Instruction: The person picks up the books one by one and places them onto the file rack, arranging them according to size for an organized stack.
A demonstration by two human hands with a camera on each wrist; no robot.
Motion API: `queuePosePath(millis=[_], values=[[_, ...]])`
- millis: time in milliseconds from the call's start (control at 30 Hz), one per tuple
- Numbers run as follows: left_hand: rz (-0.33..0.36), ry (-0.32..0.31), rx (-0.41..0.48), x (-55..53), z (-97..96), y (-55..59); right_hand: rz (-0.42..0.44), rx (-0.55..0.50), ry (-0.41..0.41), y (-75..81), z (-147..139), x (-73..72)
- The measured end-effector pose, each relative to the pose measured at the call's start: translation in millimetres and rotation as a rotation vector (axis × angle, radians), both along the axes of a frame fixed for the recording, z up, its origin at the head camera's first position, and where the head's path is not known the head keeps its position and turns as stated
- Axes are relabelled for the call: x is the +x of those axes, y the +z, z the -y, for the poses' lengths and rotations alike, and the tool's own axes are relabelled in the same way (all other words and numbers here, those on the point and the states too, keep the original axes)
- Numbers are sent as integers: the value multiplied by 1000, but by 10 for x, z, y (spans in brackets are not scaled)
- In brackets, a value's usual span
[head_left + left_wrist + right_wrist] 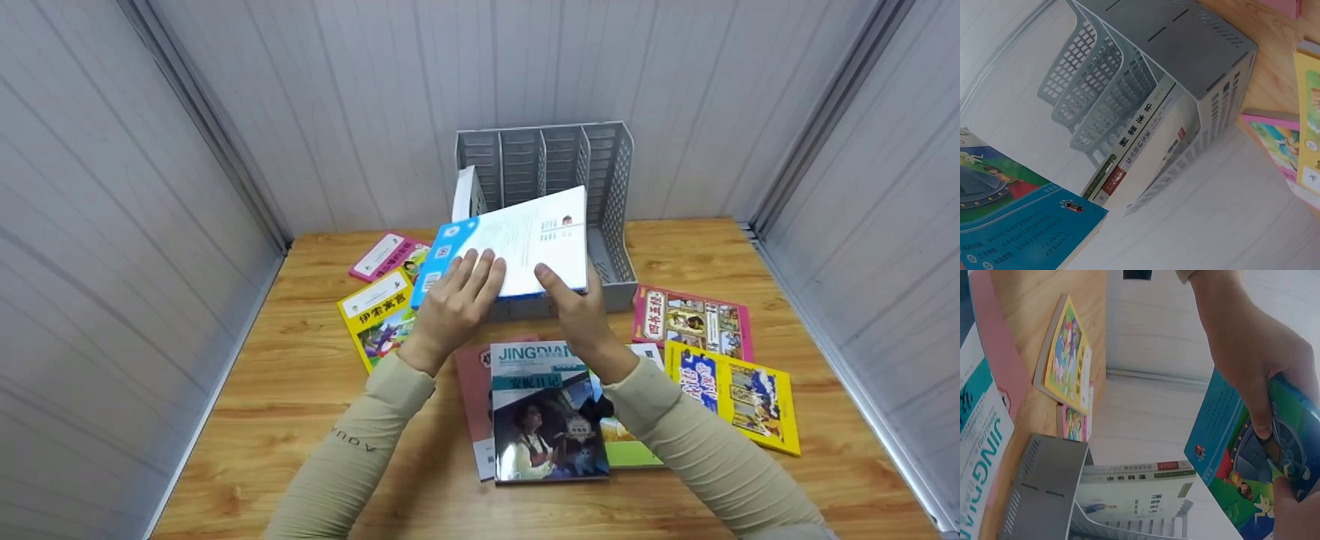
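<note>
Both hands hold a blue-and-white book [529, 232] in front of and above a grey file organizer [619, 202]. In the head view its white back cover faces up. My left hand [457, 304] lays its fingers over the cover's left part; in the right wrist view the left thumb [1264, 422] presses the illustrated front cover. The right hand [586, 311] grips the near right corner, thumb on top and fingers [1289, 506] underneath. Books with pale spines [1134, 140] stand in the organizer's leftmost compartment.
At the left lie a yellow book [379, 319] and a pink book [382, 255]. A stack topped by a teal-titled book [551, 420] lies at the near centre. Another pink book [694, 321] and yellow book [735, 397] lie at the right. Panelled walls enclose the wooden table [285, 390].
</note>
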State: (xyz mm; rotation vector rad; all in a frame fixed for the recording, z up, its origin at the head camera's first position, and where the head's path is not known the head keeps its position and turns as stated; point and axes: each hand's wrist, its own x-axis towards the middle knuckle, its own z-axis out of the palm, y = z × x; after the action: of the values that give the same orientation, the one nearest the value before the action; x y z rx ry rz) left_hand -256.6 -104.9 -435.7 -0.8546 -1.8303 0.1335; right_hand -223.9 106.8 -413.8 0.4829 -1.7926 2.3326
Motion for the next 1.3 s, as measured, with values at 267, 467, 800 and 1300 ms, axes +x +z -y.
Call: queuePosePath(millis=[267, 467, 800, 1300], values=[[-29, 0, -78, -63, 40, 28, 117, -165, -64, -18, 46, 10], [35, 16, -93, -40, -3, 68, 198, -271, -80, -18, 43, -7], [216, 65, -72, 5, 29, 120, 198, -354, -147, -1, -41, -27], [232, 118, 58, -69, 421, 31, 119, -402, -217, 62, -320, -63]])
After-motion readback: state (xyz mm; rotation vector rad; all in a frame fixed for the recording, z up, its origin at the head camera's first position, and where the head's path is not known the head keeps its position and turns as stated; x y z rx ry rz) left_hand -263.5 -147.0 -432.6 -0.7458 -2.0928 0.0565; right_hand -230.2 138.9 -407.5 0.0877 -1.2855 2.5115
